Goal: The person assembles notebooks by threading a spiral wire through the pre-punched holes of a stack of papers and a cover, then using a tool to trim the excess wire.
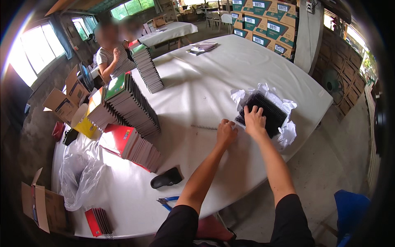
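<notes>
My right hand (254, 120) rests fingers spread on a pack of black spiral binding coils (267, 111) lying in torn white wrapping paper (288, 131) on the white table (205, 82). My left hand (226, 132) sits just left of the pack, fingers curled on one end of a single thin wire coil (204, 127) that lies flat on the table and stretches away to the left.
Tall leaning stacks of spiral notebooks (131, 105) stand on the table's left, a red stack (129, 146) nearer. A black tool (166, 178), blue-handled pliers (166, 201) and a clear plastic bag (80, 173) lie near the front edge. A person (113, 51) sits at the far left; cartons (263, 20) behind.
</notes>
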